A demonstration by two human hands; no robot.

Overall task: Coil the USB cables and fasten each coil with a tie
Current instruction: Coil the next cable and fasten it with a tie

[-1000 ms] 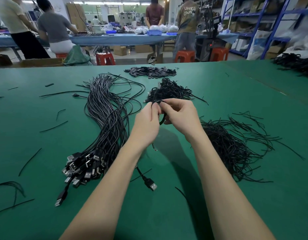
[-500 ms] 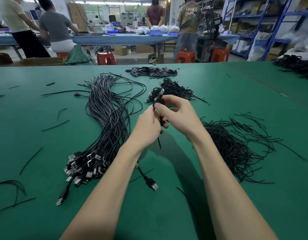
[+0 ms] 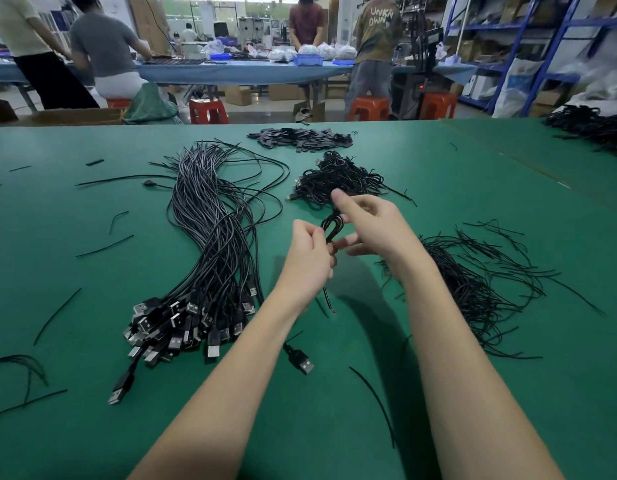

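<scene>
**Coil now stands open between the hands, tie being wound**

Hands have drawn apart since a second ago, when both were bunched tight together over the folded cable at mid-frame. Half a second ago a plug end stuck up above the knuckles; it is not visible there now, and a narrow looped coil [image 3: 333, 228] shows in the gap between the hands, just above the centre of the frame. That reads as the coiling of this cable being finished and the fastening under way, though the tie itself is too thin to pick out with certainty.

The left hand [image 3: 309, 252] pinches the lower part of the coil, fingers curled round it. The right hand [image 3: 373, 225] sits to the right of the loop, forefinger stretched up and left, the other fingers loosely bent toward the coil's base; whether it pinches a tie end I cannot tell.

The coil's long axis runs roughly up and down the frame, rounded bend uppermost and leaning slightly right, a loose tail [image 3: 326, 299] hanging from under the left hand toward the green table [image 3: 473, 427].

The uncoiled cable bundle [image 3: 210, 251] lies left of centre, plugs toward the lower left. Finished coils [image 3: 335, 180] are heaped just beyond the hands, and loose ties [image 3: 473, 282] spread at the right
</scene>
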